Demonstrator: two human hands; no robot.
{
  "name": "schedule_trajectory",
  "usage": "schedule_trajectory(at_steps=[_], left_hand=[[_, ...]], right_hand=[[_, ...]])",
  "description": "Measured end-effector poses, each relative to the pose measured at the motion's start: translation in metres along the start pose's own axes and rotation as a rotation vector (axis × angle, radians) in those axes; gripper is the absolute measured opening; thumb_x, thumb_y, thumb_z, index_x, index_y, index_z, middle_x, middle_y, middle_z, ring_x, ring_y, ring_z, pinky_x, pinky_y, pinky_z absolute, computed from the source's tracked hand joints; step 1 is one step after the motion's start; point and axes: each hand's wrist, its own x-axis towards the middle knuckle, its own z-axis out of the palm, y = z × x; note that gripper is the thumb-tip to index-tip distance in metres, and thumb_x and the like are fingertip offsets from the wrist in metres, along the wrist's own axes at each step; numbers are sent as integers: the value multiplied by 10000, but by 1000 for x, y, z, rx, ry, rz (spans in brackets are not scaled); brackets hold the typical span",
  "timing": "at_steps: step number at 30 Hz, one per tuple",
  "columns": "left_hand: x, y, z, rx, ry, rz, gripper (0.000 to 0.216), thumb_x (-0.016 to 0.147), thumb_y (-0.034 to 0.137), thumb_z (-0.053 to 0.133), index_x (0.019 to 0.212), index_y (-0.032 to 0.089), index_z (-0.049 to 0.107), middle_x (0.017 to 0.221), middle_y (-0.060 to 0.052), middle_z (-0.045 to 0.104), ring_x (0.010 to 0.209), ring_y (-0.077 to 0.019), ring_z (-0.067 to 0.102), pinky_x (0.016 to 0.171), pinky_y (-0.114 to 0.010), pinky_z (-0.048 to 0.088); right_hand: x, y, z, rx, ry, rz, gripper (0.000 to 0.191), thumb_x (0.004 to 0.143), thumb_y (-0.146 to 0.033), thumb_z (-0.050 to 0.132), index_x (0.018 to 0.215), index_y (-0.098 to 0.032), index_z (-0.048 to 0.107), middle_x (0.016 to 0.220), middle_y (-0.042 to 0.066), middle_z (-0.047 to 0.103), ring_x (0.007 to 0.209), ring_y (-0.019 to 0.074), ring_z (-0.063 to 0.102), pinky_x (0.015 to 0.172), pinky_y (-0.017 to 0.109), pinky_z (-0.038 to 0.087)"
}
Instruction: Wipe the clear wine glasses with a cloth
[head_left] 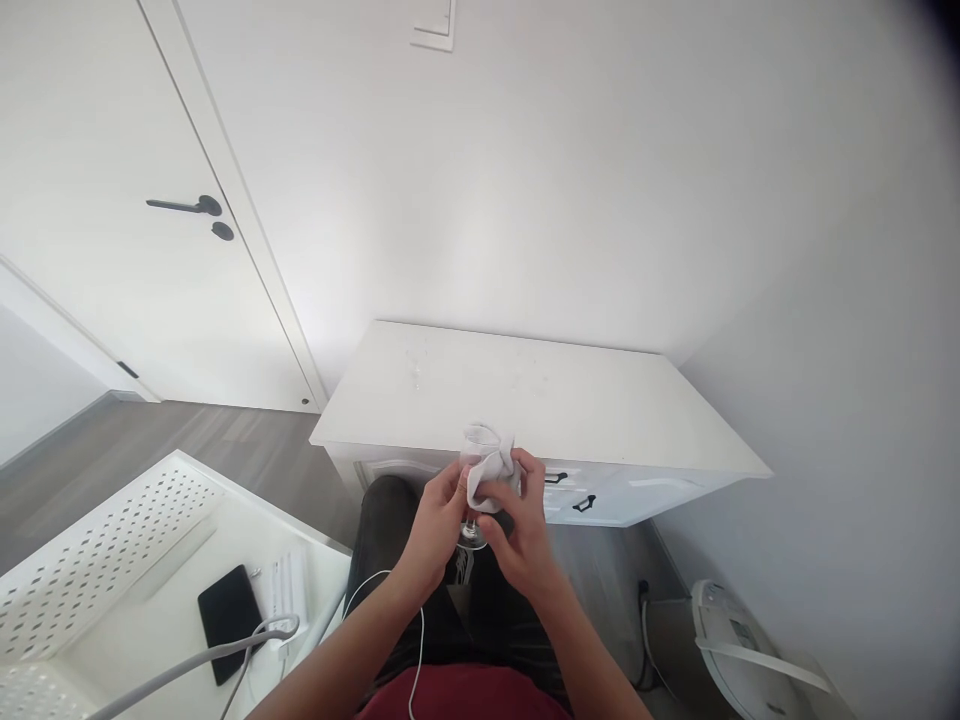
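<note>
A clear stemmed glass [472, 537] is held upright just in front of the cabinet's near edge, its foot low and its rim up. My left hand [441, 505] is closed around the bowl from the left. My right hand [523, 525] presses a white cloth [493, 478] against the glass from the right, fingers bent into the fabric. Part of the bowl and most of the stem are hidden behind the cloth and fingers.
Before me stands a white cabinet [570, 395] with black handles. At left, a white perforated-sided unit [169, 590] holds a black phone-like slab [230, 622], a power strip [287, 590] and cables. A rice cooker [742, 640] sits at lower right; a door [97, 180] is at left.
</note>
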Motion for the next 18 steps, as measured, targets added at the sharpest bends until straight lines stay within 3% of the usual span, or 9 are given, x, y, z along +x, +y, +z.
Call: schedule_trajectory(at_steps=[3, 5, 8, 10, 13, 18], left_hand=[[-5, 4, 0, -1, -48, 4, 513, 952, 574, 614, 1285, 198, 719, 1043, -83, 754, 784, -165, 654, 677, -246, 530], [-8, 5, 0, 1, -124, 4, 512, 962, 559, 609, 1305, 191, 703, 1077, -96, 745, 823, -180, 663, 695, -261, 545], [-10, 5, -2, 48, -207, 47, 500, 973, 544, 597, 1294, 174, 697, 1115, -111, 737, 909, -223, 677, 741, -305, 572], [-10, 4, -6, 128, -224, 106, 464, 979, 507, 606, 1282, 166, 692, 1099, -106, 743, 924, -227, 682, 800, -330, 574], [-8, 2, -13, 257, -189, 156, 422, 985, 442, 618, 1312, 177, 658, 1147, -104, 743, 979, -233, 693, 900, -360, 561], [-8, 4, -17, 380, -122, 137, 469, 991, 367, 598, 1433, 211, 582, 1128, -85, 759, 950, -232, 703, 868, -357, 565]], right_hand=[[6, 0, 0, 167, 132, 92, 467, 1026, -611, 392, 1076, -246, 679, 1300, 118, 468, 1133, 279, 572, 935, 437, 522], [13, -3, 1, 322, 231, 232, 370, 1012, -564, 486, 1233, -284, 586, 1216, 90, 546, 1034, 243, 608, 875, 391, 542], [21, -13, 6, 585, 144, 416, 501, 988, -556, 547, 1418, -311, 469, 1272, 92, 626, 1054, 256, 652, 814, 359, 563], [23, -18, 9, 683, 71, 445, 479, 998, -565, 522, 1392, -292, 529, 1325, 97, 652, 1140, 276, 655, 888, 382, 564], [21, -19, 10, 603, 75, 402, 441, 982, -539, 583, 1327, -264, 602, 1377, 85, 652, 1263, 279, 613, 1065, 410, 498], [14, -17, 8, 234, 108, 297, 518, 998, -486, 584, 1463, -263, 531, 1438, 90, 620, 1287, 281, 599, 1062, 392, 490]])
